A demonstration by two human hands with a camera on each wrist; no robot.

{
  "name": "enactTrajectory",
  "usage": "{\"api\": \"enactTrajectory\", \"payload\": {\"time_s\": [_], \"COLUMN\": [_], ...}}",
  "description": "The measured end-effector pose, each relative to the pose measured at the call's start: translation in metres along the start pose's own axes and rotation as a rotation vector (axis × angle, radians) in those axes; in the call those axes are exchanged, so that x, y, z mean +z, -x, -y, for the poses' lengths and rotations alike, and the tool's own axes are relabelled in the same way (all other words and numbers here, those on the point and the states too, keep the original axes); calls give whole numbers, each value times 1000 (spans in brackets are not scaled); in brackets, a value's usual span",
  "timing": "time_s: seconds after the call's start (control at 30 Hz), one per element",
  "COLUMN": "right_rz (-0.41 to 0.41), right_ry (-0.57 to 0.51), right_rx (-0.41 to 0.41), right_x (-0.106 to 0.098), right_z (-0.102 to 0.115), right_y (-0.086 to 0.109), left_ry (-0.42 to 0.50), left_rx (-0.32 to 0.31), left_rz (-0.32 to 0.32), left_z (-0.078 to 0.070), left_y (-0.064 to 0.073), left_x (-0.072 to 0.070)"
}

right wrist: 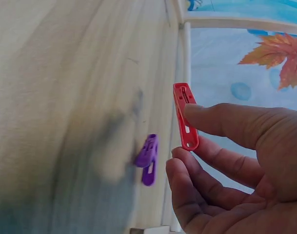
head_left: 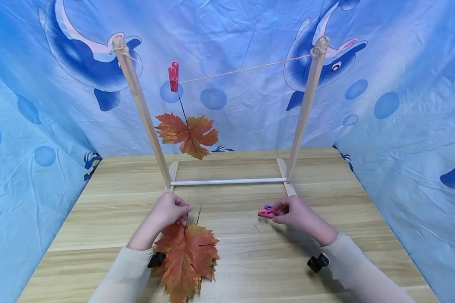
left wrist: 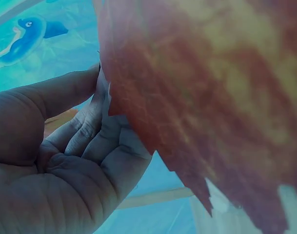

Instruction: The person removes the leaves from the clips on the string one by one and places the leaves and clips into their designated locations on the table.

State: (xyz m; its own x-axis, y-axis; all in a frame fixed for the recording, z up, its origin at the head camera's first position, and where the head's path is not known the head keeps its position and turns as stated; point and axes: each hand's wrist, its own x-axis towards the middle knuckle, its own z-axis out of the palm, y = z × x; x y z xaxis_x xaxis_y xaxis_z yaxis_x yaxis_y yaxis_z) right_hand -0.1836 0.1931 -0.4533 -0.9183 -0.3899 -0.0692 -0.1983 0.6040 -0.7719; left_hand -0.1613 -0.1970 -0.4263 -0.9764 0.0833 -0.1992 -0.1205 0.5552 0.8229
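The left hand (head_left: 171, 209) pinches the stem of a red-orange artificial leaf (head_left: 186, 261) at the near side of the wooden tabletop (head_left: 246, 269); well apart from it, the right hand (head_left: 295, 213) grips a red clothespin (right wrist: 180, 109) between thumb and fingers, near a purple clothespin (right wrist: 148, 158); behind, a pink clothespin (head_left: 173, 79) holds another leaf (head_left: 189, 135) on the string (head_left: 231, 74).

Pale wood-grain tabletop (head_left: 242, 261) bearing a wooden stand (head_left: 228, 182)
The stand's feet rest toward the far side; a purple clothespin (right wrist: 148, 158) lies nearby. Whether the orange-red leaves (head_left: 186, 256) touch the surface is unclear.
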Motion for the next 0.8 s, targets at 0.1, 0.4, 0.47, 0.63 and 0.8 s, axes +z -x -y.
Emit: {"api": "enactTrajectory", "payload": {"time_s": [0.1,0.4,0.47,0.63,0.8], "right_rz": [-2,-14,-22,-36,-38], "right_ry": [11,60,73,90,104], "right_rx": [43,133,130,137,126], "right_x": [3,10,10,11,11], "right_z": [-3,-8,-8,-10,-12], "right_y": [2,2,2,2,3], "left_ry": [-3,-1,-2,-26,-57], "left_rx": [-22,-64,-62,-66,-73], "left_rz": [3,17,14,10,1], "left_z": [4,19,21,25,27], "left_y": [-2,-12,-14,-16,-17], "left_x": [1,7,7,10,14]}}
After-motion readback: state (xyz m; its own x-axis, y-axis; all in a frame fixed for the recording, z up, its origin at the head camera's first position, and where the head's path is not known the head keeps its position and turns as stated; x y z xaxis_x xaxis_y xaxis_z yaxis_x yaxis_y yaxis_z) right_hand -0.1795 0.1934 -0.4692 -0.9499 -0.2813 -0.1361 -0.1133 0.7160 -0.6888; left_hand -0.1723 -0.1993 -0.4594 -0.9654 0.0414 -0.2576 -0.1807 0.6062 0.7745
